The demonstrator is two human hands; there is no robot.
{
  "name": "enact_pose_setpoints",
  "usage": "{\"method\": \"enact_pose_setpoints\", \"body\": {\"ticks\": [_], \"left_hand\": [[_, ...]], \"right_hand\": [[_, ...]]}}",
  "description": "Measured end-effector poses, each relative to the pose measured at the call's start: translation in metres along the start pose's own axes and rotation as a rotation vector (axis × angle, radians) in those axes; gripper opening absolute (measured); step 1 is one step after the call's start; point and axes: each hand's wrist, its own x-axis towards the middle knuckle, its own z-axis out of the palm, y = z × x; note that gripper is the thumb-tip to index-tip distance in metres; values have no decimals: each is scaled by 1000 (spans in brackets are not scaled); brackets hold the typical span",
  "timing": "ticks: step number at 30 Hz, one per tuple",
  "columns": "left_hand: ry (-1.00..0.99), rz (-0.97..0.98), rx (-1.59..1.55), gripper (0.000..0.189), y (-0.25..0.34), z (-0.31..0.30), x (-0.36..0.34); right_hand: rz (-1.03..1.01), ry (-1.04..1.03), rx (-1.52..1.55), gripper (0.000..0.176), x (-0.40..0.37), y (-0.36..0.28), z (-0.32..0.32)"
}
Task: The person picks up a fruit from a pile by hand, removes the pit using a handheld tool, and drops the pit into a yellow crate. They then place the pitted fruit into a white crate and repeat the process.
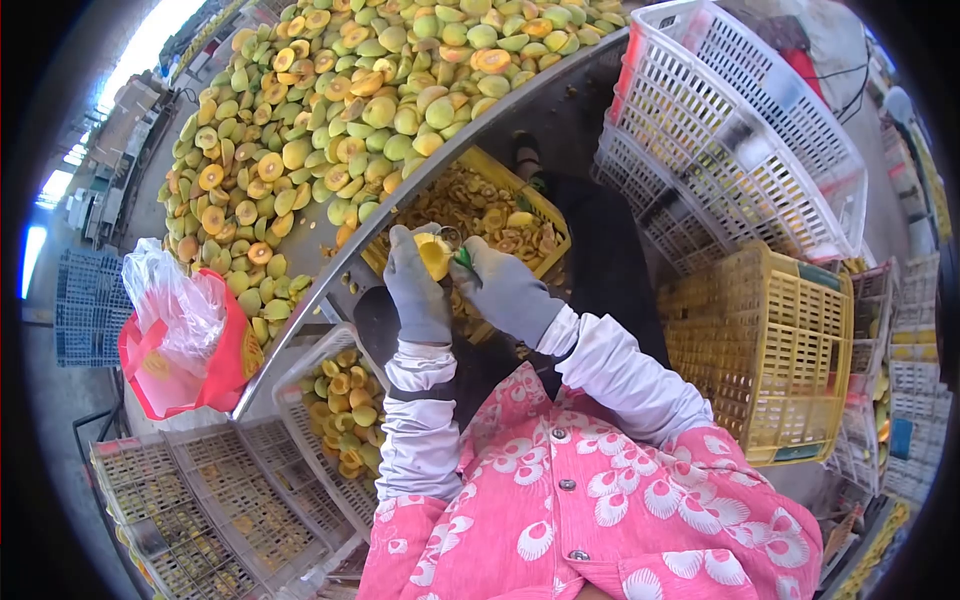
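Observation:
My left hand (416, 292), in a grey glove, is closed around a peach-like fruit half (434, 258) with yellow flesh showing. Gripped in my gloved right hand (508, 295) is a small tool with a green handle (463, 258) and a rounded metal loop (451, 237) at its end. The loop is right at the fruit's edge, and both hands are close together. Beneath them stands a yellow crate (553, 213) holding brownish fruit scraps (480, 205).
A metal table (305, 235) bears a heap of halved fruit (390, 100). At its corner hangs a red bag (225, 335) with clear plastic. A crate of fruit halves (348, 415) stands lower left. White crates (720, 120) and a yellow crate (770, 350) are stacked at right.

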Motion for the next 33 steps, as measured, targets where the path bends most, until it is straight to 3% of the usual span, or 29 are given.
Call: {"method": "enact_pose_setpoints", "body": {"ticks": [7,9,11,13,14,15,18,20,22,26,27,29,33], "left_hand": [[167,110,151,41,-5,3,-9],[290,210,425,40,-1,-11,-19],[357,378,656,36,22,-29,-47],[449,265,858,33,26,-99,-47],[551,336,1125,28,31,-129,-53],[475,301,1434,23,34,-177,-52],[577,587,1771,19,53,-229,-36],[482,417,1254,19,84,-156,-15],[206,453,1206,23,85,-133,41],[-267,538,1654,33,72,-118,166],[-278,542,1655,33,73,-116,188],[-492,364,1786,37,75,-108,216],[-593,380,1869,40,72,-115,220]], "right_hand": [[58,84,-363,20,14,14,29],[200,-72,-411,23,23,14,37],[271,-15,-359,22,40,68,41],[322,46,-306,22,52,91,30],[289,46,-262,25,46,93,21],[263,49,-215,28,42,92,20],[255,0,-184,33,38,93,36],[271,-34,-138,33,33,93,43],[273,-142,-99,32,27,88,44],[303,-144,47,34,16,93,25],[339,-109,127,35,15,94,20],[380,-79,118,34,15,101,13],[545,-128,243,34,21,98,9]]}}
